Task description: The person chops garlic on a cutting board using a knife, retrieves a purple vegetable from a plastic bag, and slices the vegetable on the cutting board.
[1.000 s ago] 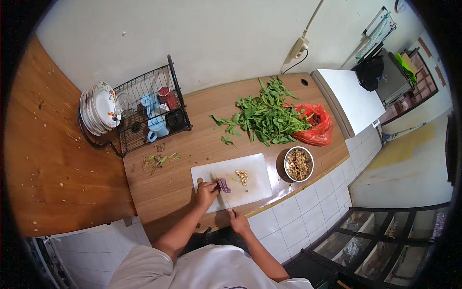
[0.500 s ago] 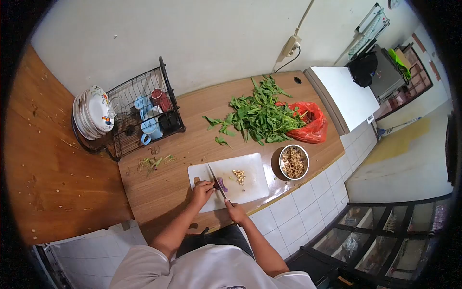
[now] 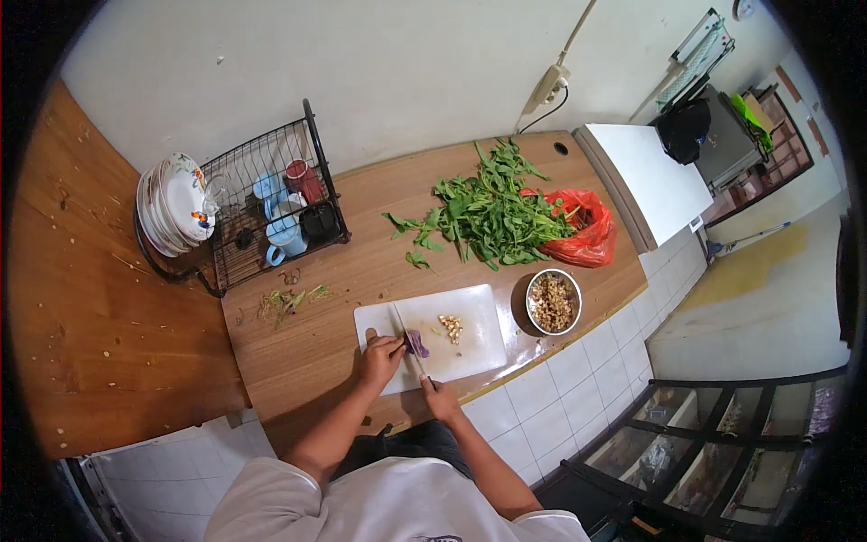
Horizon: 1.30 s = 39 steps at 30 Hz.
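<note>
Against the pale wall (image 3: 406, 72), the wood-topped table (image 3: 361, 264) carries a white cutting board (image 3: 479, 330) at its near edge, where the left hand (image 3: 382, 359) steadies a purple vegetable piece (image 3: 419, 344) and the right hand (image 3: 440, 397) grips a knife (image 3: 399, 320) against it. Greens (image 3: 501, 221) spread towards the far edge; a dish rack (image 3: 327, 172) fills the far left corner.

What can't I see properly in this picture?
All in the head view:
Most of the handle of the long, thin metal knife: the right hand covers it.
Where the left hand touches the sliced purple vegetable: too small.
Deep inside the crinkled red plastic bag: folds and green leafy stems hide it.
The far side of the black-framed glass cabinet: cut off by the dark picture edge.
</note>
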Motion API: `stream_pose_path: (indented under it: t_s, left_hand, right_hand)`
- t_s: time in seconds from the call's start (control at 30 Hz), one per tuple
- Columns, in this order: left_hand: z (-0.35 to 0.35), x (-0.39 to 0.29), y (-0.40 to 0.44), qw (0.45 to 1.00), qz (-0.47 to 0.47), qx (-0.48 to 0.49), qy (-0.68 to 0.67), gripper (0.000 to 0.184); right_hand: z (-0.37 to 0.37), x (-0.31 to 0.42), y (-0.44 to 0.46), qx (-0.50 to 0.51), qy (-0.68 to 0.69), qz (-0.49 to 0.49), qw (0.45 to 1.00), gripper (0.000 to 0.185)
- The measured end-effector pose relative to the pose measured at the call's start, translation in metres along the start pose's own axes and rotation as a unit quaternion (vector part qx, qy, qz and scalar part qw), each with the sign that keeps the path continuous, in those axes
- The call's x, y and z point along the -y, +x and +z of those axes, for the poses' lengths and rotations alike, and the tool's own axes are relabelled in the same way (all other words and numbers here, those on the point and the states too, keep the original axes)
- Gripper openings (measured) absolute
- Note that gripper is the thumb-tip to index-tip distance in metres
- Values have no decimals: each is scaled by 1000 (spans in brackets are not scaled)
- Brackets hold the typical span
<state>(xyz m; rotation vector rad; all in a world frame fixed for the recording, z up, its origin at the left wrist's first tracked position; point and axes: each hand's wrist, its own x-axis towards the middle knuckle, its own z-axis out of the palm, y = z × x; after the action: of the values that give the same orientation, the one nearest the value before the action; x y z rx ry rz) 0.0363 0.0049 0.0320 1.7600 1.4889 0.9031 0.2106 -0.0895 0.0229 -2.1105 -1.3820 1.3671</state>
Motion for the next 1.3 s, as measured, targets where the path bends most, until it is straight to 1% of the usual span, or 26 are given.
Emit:
stream_pose_path:
  t_s: [0.07, 0.13, 0.17, 0.23, 0.37, 0.43, 0.53, 0.63, 0.67, 0.73, 0.8, 0.83, 0.9, 0.93, 1.0, 1.03, 1.07, 1.13, 1.17, 1.23, 1.27, 1.3]
  left_hand:
    - [5, 5, -1, 1000, 3, -11, -7, 21]
    - [7, 10, -2, 1000, 8, -22, -14, 21]
    - [8, 13, -2, 1000, 9, -21, -12, 22]
    - [12, 17, -3, 1000, 11, -20, -12, 23]
    - [13, 14, -3, 1000, 17, -19, -5, 23]
    - [9, 14, -2, 1000, 12, -9, 3, 23]
    - [18, 15, -6, 1000, 24, -14, 15, 23]
    - [11, 9, -4, 1000, 1, -18, 7, 24]
    - [8, 4, -3, 1000, -10, -11, 10, 24]
    - [12, 12, -2, 1000, -4, -23, -8, 25]
    - [13, 11, -4, 1000, -1, -25, -3, 26]
    - [10, 5, -3, 1000, -2, -26, -6, 26]
    - [3, -4, -3, 1000, -11, -10, -2, 28]
    - [4, -1, -4, 1000, -11, -11, -4, 28]
    - [6, 0, -3, 999, -18, -10, -29, 29]
    - [4, -2, -4, 999, -38, 0, -38, 30]
    - [4, -4, -4, 999, -35, 3, -39, 30]
    - [4, -3, -4, 997, -59, 11, -48, 30]
    - [4, -3, -3, 997, -57, 12, -46, 30]
    - [5, 1, -4, 998, -36, 4, -43, 31]
    - [5, 1, -5, 999, -35, 6, -41, 31]
    - [5, 0, -6, 999, -38, 5, -38, 30]
  right_hand:
    - [3, -3, -5, -2, -5, 8, 1000, 72]
    - [-11, 7, -22, 75, 9, 80, 994, 71]
    - [-9, 4, -25, 75, 8, 79, 994, 71]
    - [0, -9, -39, 13, -21, 65, 998, 70]
    - [7, -19, -39, -7, -17, 60, 998, 71]
    - [4, -5, -36, 0, -34, 60, 998, 72]
    - [0, 17, -1, 28, -7, 45, 999, 73]
    - [-5, 37, 2, 3, -3, 27, 1000, 74]
    - [-2, 33, 3, 0, 2, 22, 1000, 74]
    - [7, 2, -10, 2, -21, 46, 999, 74]
    - [6, -9, -44, -61, -20, 20, 998, 75]
    - [3, -14, -60, -61, -24, 20, 998, 75]
    - [-5, -25, -87, 11, -53, 73, 996, 66]
    - [-7, -31, -95, 10, -55, 74, 996, 66]
    - [-10, -38, -104, 60, -46, 119, 990, 67]
    - [-11, -39, -105, 52, -45, 117, 991, 69]
    - [-9, -45, -103, 49, -43, 119, 991, 69]
    - [-2, -53, -97, 3, 5, 91, 996, 71]
    - [0, -58, -95, 3, 7, 91, 996, 71]
    - [-5, -44, -93, -27, -8, 47, 999, 67]
    - [-9, -36, -93, -26, -6, 47, 999, 67]
    - [-18, -20, -96, -5, 5, 64, 998, 66]
